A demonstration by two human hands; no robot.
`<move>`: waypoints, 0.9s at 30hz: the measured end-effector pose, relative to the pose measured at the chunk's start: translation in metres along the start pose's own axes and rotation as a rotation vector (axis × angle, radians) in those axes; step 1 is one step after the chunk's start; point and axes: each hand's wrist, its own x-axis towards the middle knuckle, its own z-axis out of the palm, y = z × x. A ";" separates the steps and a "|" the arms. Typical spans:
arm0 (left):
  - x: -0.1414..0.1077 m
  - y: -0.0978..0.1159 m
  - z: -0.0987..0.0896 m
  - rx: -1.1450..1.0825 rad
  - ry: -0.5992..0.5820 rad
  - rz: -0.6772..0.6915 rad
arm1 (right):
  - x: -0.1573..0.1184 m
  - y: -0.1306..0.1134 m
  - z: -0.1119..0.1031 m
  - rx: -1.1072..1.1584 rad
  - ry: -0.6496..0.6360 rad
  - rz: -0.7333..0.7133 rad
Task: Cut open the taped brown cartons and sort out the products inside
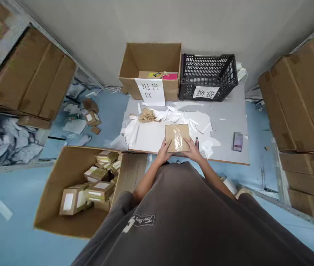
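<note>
A small brown cardboard box with shiny clear tape down its middle is held over the front edge of the table. My left hand grips its left side, and my right hand grips its right side near the lower corner. Both thumbs rest on its upper face. Torn white paper and a crumpled brown wad lie just beyond the box. Something dark and thin, like a pen or cutter, lies beside my right hand.
Behind are an open carton and a black crate, each with a white sign. A large open carton at the left holds several small parcels. A blurred rectangular item lies at the table's right. Big boxes stand on shelves both sides.
</note>
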 end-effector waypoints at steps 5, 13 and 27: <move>0.032 0.009 -0.032 -0.037 0.215 -0.083 | 0.044 -0.022 -0.024 0.116 0.163 -0.114; 0.096 -0.009 0.002 -0.087 0.211 -0.297 | 0.134 -0.002 -0.003 0.012 0.069 0.040; -0.024 -0.050 0.041 -0.269 -0.104 -0.115 | -0.011 0.060 0.020 0.037 -0.143 0.005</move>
